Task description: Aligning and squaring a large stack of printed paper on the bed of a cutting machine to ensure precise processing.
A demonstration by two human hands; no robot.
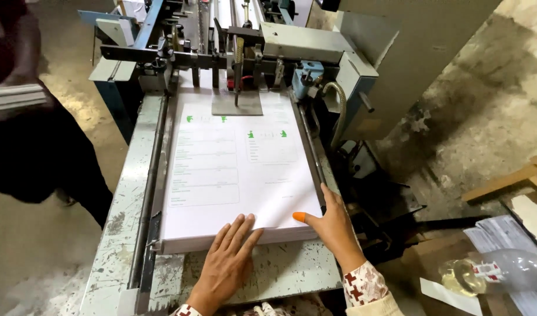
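The left hand (pixel 226 262) lies flat, palm down, fingers together and stretched forward. The right hand (pixel 333 225) stands on its edge, fingers extended, thumb reaching inward with an orange tip; a patterned cuff covers the wrist.

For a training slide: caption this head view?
Both hands, left hand and right hand, rest on a printed paper stack on a machine feed table.

Print shop floor; a worn, paint-chipped feeder machine (pixel 245 52) is carrying a stack of printed sheets (pixel 239 169) on its metal bed (pixel 119 234); stained concrete floor (pixel 485 99) is showing; cardboard scraps (pixel 508 181) are lying at right.
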